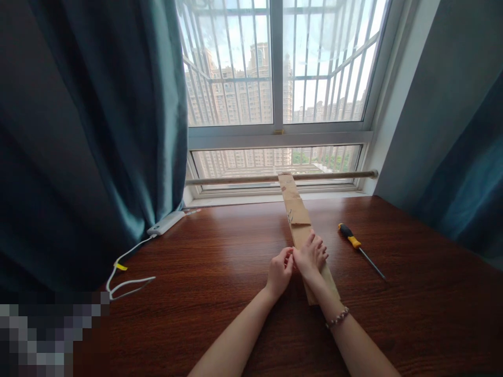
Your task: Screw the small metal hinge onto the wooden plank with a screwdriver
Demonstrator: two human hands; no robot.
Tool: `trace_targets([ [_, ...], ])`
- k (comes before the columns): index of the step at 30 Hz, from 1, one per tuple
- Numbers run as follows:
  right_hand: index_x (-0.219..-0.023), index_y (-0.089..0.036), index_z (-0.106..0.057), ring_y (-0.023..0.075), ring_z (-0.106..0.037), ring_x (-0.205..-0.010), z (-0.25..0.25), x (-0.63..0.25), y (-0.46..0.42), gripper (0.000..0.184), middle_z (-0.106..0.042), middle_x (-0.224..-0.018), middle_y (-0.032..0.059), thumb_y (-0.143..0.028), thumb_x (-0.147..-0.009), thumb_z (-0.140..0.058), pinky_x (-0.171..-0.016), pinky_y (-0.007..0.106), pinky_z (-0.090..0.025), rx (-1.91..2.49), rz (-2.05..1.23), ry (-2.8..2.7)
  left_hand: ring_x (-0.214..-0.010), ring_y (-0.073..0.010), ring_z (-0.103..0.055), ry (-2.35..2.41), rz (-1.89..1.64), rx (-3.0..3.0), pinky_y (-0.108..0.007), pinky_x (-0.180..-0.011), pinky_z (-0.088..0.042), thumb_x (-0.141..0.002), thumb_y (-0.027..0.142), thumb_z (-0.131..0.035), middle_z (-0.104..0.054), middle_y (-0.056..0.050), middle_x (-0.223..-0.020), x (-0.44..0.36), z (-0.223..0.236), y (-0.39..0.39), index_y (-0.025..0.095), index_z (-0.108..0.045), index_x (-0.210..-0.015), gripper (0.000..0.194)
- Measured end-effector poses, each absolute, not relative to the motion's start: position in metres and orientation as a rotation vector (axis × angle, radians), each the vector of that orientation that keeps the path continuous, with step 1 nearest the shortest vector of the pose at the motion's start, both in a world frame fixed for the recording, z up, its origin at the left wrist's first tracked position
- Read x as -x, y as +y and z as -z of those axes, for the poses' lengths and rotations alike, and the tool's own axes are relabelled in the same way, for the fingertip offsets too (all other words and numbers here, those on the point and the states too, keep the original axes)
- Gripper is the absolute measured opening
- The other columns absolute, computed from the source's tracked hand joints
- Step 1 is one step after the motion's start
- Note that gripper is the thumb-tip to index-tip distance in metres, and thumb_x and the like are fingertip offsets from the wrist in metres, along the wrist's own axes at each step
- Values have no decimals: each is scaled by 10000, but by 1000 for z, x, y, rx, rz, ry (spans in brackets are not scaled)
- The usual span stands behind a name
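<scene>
"What's hard to make out?"

"Whether either hand grips anything, I can't tell. The left hand (pixel 280 272) curls its fingers near the thumb of the right hand (pixel 312 256), which lies over the card (pixel 296 209), fingers spread, hiding part of it. Both forearms are cut off below"

"Where's the card?"

"On the table (pixel 216 262), pointing at the window (pixel 278 63)"

"Anything around?"

"A screwdriver (pixel 356 242) right of the card, and a white box (pixel 167 223) beside the curtain (pixel 165 104)"

The cardboard strip (pixel 301 212) beneath the right grip (pixel 311 255) is tan, the screwdriver (pixel 356 244) right of it black and yellow, the surface (pixel 228 246) around reddish-brown, wood-grained.
</scene>
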State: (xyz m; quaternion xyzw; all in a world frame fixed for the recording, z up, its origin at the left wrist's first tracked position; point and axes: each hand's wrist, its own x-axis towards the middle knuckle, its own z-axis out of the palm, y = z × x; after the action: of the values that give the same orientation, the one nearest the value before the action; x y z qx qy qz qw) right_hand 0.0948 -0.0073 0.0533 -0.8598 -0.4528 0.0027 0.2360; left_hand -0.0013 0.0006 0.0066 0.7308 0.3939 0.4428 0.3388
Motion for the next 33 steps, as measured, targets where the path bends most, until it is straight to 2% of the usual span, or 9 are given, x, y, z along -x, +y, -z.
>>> trace_targets([
  [5, -1418, -70, -234, 412, -460, -1120, -51, -96, -7, 756, -355, -1331, 308, -338, -792, -563, -865, 524, -373, 2367, -4, -1262, -602, -132, -613, 988, -1145, -1887, -246, -596, -490, -877, 290, -415, -654, -24, -742, 2, -6, 1, 177, -593, -1042, 267],
  [8, -1408, -99, -251, 442, -398, -1199, -69, -112, 2, 828, -286, -1398, 304, -389, -740, -644, -883, 573, -358, 2387, -151, -1350, -605, -130, -619, 977, -1138, -1862, -252, -606, -507, -878, 281, -404, -655, -19, -743, 2, -5, 2, 183, -572, -1087, 286],
  [10, -1368, -105, -306, 429, -444, -1173, -89, -132, 13, 835, -422, -1314, 280, -432, -701, -688, -870, 553, -386, 2327, -295, -1444, -606, -129, -622, 984, -1137, -1825, -257, -596, -519, -874, 283, -408, -661, -22, -762, 2, -4, 2, 178, -547, -1121, 302],
  [13, -1272, -83, -390, 318, -571, -1065, -120, -166, 35, 630, -603, -1111, 213, -391, -776, -626, -829, 380, -455, 2130, -479, -1536, -587, -127, -616, 994, -1132, -1769, -256, -558, -525, -868, 303, -419, -662, -24, -759, 1, -3, 3, 166, -539, -1112, 305],
  [15, -1270, -73, -390, 285, -570, -1086, -133, -183, 49, 546, -601, -1132, 210, -362, -836, -550, -821, 315, -458, 2083, -484, -1532, -588, -128, -617, 994, -1136, -1758, -257, -554, -528, -867, 313, -424, -666, -24, -757, 1, -3, 4, 166, -545, -1102, 303],
  [20, -1268, -32, -395, 288, -537, -1141, -128, -193, 67, 511, -566, -1193, 238, -331, -867, -499, -831, 299, -456, 2037, -516, -1489, -603, -131, -624, 1016, -1140, -1793, -267, -597, -530, -869, 305, -435, -676, -29, -761, 1, -4, 3, 171, -566, -1084, 285],
  [26, -1225, -74, -452, 231, -625, -961, -113, -192, 78, 469, -630, -1101, 175, -303, -827, -546, -690, 248, -489, 1995, -580, -1513, -760, -166, -651, 1079, -1196, -1893, -294, -686, -532, -862, 271, -450, -688, -59, -866, -1, -5, 0, 186, -597, -1049, 253],
  [29, -1231, -76, -449, 195, -645, -857, -111, -194, 81, 467, -663, -1000, 136, -279, -822, -547, -624, 221, -480, 1988, -606, -1517, -887, -184, -634, 1056, -1310, -2001, -326, -790, -520, -847, 231, -464, -676, -69, -958, -4, -23, 5, 195, -610, -1018, 228],
  [33, -1161, -55, -501, 214, -649, -838, -108, -197, 85, 432, -650, -1008, 170, -268, -794, -583, -578, 220, -467, 2009, -574, -1511, -985, -208, -595, 1100, -1371, -2190, -364, -898, -473, -814, 184, -516, -655, -79, -1004, -16, -76, 26, 187, -623, -1001, 216],
])
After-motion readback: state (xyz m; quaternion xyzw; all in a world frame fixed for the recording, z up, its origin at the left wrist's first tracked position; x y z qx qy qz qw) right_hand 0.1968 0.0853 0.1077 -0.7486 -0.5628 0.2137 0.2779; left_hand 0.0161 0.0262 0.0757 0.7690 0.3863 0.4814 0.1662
